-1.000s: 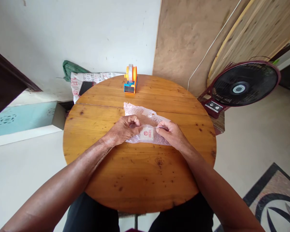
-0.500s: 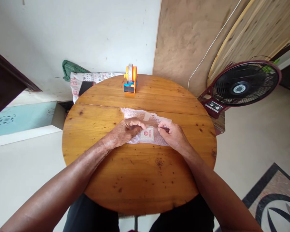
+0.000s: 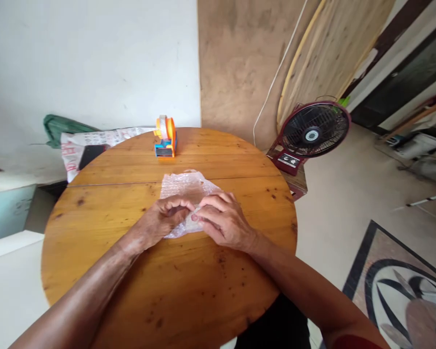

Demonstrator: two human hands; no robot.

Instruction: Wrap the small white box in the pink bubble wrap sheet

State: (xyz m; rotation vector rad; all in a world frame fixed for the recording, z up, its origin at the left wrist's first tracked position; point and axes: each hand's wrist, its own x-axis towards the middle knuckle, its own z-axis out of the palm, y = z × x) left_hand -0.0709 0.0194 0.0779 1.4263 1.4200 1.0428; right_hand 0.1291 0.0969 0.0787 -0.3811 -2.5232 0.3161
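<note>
A sheet of pinkish bubble wrap (image 3: 183, 186) lies on the round wooden table (image 3: 174, 281), its right part folded over to the left. Through the plastic, between my fingers, shows a bit of a small flat item with a red mark (image 3: 195, 217); the rest of it is hidden. My left hand (image 3: 163, 220) pinches the wrap at the item's left side, thumb and forefinger curled. From the right, my right hand (image 3: 227, 218) holds down the folded wrap, fingers bent over it and fingertips close to the left hand's.
An orange and blue tape dispenser (image 3: 165, 138) with a roll stands at the table's far edge. Behind the left edge lie a printed sack (image 3: 70, 155), a dark flat object (image 3: 92, 155) and a green bag (image 3: 63, 127). A dark red fan (image 3: 314, 131) stands to the right.
My right hand has brought the right side of the bubble wrap leftward over the small item. Both hands are now closer together. The view has turned to the right.
</note>
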